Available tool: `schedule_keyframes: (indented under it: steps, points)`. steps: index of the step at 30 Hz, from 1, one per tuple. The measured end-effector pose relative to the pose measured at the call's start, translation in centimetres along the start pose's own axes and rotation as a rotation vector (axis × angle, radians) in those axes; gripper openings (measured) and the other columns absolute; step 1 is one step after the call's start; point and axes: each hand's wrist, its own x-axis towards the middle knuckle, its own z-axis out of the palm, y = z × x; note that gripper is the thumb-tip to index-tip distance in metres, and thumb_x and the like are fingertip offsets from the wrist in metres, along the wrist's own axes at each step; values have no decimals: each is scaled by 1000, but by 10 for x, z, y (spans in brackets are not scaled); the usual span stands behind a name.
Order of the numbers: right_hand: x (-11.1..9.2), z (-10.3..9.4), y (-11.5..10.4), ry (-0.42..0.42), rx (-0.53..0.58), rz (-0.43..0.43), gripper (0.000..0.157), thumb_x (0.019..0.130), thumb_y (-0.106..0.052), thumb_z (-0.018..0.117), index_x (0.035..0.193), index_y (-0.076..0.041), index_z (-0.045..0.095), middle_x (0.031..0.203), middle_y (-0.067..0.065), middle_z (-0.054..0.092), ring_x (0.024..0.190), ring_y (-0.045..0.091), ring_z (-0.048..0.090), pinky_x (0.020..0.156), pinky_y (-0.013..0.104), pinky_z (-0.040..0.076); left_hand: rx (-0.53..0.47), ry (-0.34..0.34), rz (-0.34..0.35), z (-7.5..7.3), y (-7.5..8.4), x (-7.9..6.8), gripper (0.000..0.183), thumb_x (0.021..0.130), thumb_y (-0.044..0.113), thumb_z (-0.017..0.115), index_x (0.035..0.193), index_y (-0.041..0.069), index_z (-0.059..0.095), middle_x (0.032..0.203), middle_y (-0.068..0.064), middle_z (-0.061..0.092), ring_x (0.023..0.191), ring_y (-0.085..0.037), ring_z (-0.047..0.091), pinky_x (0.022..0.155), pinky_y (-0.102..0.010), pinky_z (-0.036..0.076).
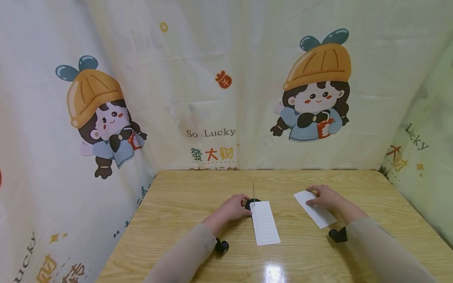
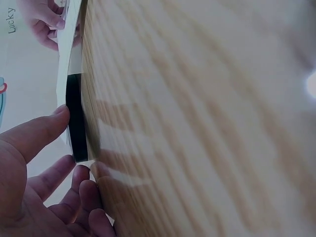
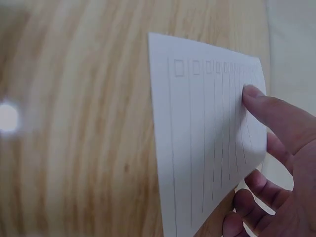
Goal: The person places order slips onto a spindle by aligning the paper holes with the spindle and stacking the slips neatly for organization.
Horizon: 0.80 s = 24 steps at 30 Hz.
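Observation:
A paper spike with a thin upright rod (image 1: 253,192) and a black round base (image 1: 249,205) stands on the table. White lined slips (image 1: 265,226) lie on it, the rod rising through their upper end. My left hand (image 1: 236,207) grips the base at its left side; in the left wrist view the thumb (image 2: 54,121) presses the edge of the black base (image 2: 76,118). To the right, my right hand (image 1: 327,197) pinches another white slip (image 1: 316,210) by its far end. Ruled lines and small boxes show on that slip (image 3: 197,128) in the right wrist view.
The wood-grain table (image 1: 184,196) reaches back to a patterned curtain (image 1: 212,102) with cartoon figures, which also hangs at both sides. Dark wrist-worn devices (image 1: 221,247) sit below each forearm. A bright light reflection (image 1: 273,273) lies near the front.

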Motion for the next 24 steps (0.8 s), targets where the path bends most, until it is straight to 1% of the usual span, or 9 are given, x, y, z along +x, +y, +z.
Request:
schedule_keyframes:
  steps: [4,7,11,14,18,22,24]
  points:
    - [-2,3,-3,26,23,-14,60,84,-31,79,126,4,56,102,22,52,87,30,50,68,37,44,-1,0,-1,0,-1,-1,50,83,28,82,127,15,62,105,-3,60,94,-20,55,92,-44,46]
    - [-3,4,-6,33,48,-3,55,84,-27,79,121,5,56,98,19,54,83,28,51,66,35,44,-1,1,-8,0,0,-1,50,83,28,82,127,15,62,106,-4,60,95,-20,55,93,-44,46]
    - [-4,5,-10,39,61,29,56,85,-25,79,124,6,53,102,21,56,82,28,53,68,37,46,0,3,-11,0,0,-2,49,83,28,82,126,15,62,107,-4,61,96,-20,56,93,-44,46]
    - [-6,5,-12,51,71,27,57,87,-21,76,128,9,50,104,24,55,83,29,54,69,39,47,1,2,-9,-1,1,-2,49,83,28,82,126,15,62,107,-4,61,96,-20,56,93,-44,46]
    - [-8,4,-9,74,85,18,52,91,-13,68,132,11,48,105,26,57,85,30,57,70,41,48,9,1,-8,-1,1,-3,50,83,28,82,127,15,62,105,-3,60,95,-20,55,92,-43,46]
    - [-10,3,-5,108,87,11,50,94,-11,63,135,11,46,107,26,60,90,31,59,73,43,49,22,1,6,-2,1,-3,50,83,27,82,127,14,62,104,-3,61,94,-19,56,90,-42,47]
    - [-12,3,-3,121,97,8,49,95,-12,62,137,10,46,105,23,62,87,29,58,71,41,48,21,0,10,-3,1,-3,50,83,27,82,127,14,62,105,-4,62,95,-20,57,90,-42,47]
